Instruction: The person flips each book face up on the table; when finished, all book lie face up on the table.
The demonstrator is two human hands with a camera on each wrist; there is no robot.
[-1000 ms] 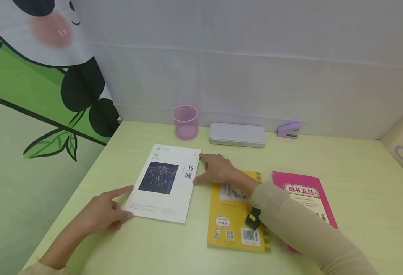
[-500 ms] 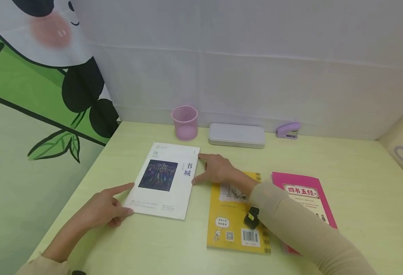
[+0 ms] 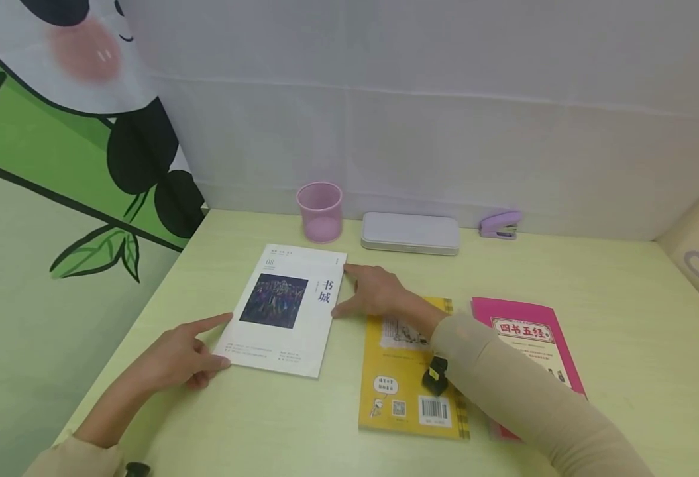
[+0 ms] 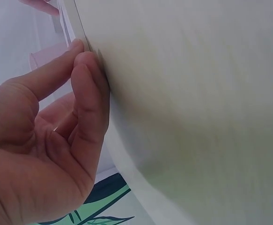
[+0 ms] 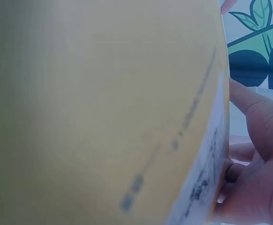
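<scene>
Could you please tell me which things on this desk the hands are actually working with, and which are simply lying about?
In hand: white magazine, left hand at its near-left corner, right hand at its right edge.

Lying about: yellow book, pink book, pink cup, pencil case, stapler.

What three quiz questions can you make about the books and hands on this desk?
1. True or false: the left hand touches the white book.
2. Which book lies under the right forearm? A) the yellow book B) a blue book C) a black book
3. Fill in: beside the pink cup at the back of the desk lies a closed ____.

Key: 1 true: its fingers rest at the near left corner, while the right hand touches the far right edge. 2 A. 3 pencil case.
</scene>
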